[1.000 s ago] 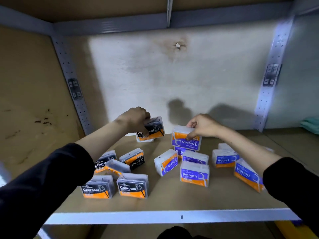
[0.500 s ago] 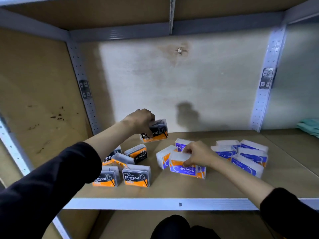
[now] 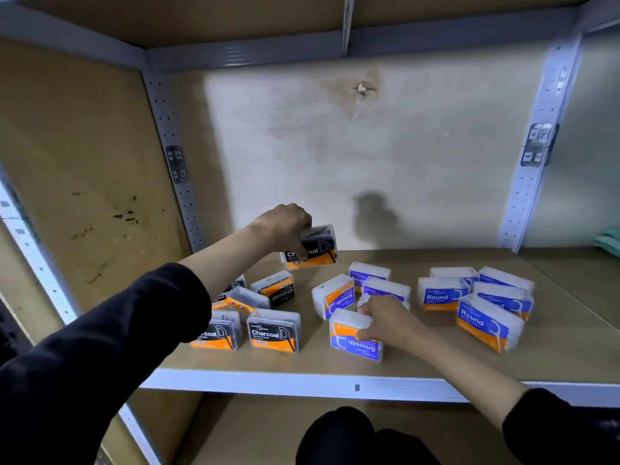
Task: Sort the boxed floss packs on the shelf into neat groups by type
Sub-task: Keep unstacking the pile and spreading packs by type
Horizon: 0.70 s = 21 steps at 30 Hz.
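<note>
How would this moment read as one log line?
left hand: holds Charcoal pack | right hand: grips Smooth pack | sorting: unfinished

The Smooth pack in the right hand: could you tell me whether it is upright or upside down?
Upside down: the Smooth pack gripped by the right hand shows its lettering inverted.

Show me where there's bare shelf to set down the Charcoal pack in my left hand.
Bare board runs along the back wall, right of the held Charcoal pack and behind the Smooth packs and Round packs. A narrow strip along the front edge is free too. Crowded: the Charcoal cluster at left.
</note>
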Tool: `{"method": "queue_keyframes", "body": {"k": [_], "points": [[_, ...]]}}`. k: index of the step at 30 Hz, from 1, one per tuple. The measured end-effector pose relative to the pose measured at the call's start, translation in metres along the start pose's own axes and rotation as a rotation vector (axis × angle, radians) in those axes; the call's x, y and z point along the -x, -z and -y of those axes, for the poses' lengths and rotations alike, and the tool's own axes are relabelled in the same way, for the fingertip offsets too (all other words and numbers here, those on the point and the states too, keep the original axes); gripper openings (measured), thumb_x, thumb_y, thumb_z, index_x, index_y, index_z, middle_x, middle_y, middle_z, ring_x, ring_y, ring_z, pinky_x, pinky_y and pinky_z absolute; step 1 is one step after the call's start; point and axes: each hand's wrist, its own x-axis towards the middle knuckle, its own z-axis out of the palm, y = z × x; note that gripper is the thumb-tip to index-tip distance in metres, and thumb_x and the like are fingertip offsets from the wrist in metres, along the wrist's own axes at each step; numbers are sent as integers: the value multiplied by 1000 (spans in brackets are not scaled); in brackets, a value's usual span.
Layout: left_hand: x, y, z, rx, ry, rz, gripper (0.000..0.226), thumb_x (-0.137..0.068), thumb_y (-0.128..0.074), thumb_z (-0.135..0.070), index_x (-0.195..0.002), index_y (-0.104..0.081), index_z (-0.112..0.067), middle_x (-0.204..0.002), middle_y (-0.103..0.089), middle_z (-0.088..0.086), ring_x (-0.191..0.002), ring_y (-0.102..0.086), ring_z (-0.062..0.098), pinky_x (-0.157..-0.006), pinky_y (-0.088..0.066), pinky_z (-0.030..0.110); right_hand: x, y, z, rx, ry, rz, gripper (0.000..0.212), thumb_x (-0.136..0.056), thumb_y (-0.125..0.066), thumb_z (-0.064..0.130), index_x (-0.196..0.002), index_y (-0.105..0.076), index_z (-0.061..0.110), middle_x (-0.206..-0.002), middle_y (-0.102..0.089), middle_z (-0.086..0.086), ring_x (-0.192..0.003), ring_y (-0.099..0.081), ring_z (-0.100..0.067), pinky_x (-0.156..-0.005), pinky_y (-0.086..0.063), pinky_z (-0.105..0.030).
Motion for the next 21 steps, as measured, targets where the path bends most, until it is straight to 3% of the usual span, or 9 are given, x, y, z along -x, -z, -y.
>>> {"method": "queue_keyframes", "body": {"k": [4,8,10,14,18,21], "points": [[1,0,2,7,10,-2,53,-74,-74,-32,-119,-59,-8,-118,-60,12,-107,-56,28,-76,-44,31,2,2,2,58,22,0,46,-86,-61,32,-127,-51,13,-128,-57,-5,-116,-54,-16,-92,-42,-22],[4,0,5,22,29,5,52,-75,-75,-31,-119,-59,-8,-118,-60,11,-106,-57,27,-74,-41,29,7,1,16,49,134,-133,30,-94,-47,28,-111,-61,8,-118,-63,-7,-111,-57,-18,-99,-42,-24],[6,0,8,27,40,3,53,-74,-75,-30,-119,-59,-8,-118,-60,12,-106,-57,28,-77,-44,30,8,-5,27,89,202,-175,32,-95,-43,27,-117,-58,9,-125,-58,-6,-118,-52,-20,-102,-40,-29],[10,-1,16,30,60,-1,54,-73,-76,-31,-119,-59,-8,-118,-59,12,-107,-56,28,-79,-45,31,14,-29,54,84,285,-144,41,-99,-36,24,-138,-41,12,-144,-42,-3,-132,-38,-17,-107,-31,-24],[15,-2,27,24,79,1,54,-73,-76,-32,-119,-59,-8,-119,-60,12,-107,-57,29,-83,-48,34,8,-63,68,102,244,-114,41,-99,-28,20,-137,-40,8,-142,-44,-8,-129,-42,-20,-106,-33,-27],[18,-1,35,29,94,0,56,-73,-76,-32,-121,-58,-8,-120,-59,12,-109,-56,29,-85,-48,35,2,-81,67,111,232,-88,46,-101,-25,22,-143,-29,6,-150,-35,-9,-136,-35,-20,-111,-28,-28]]}}
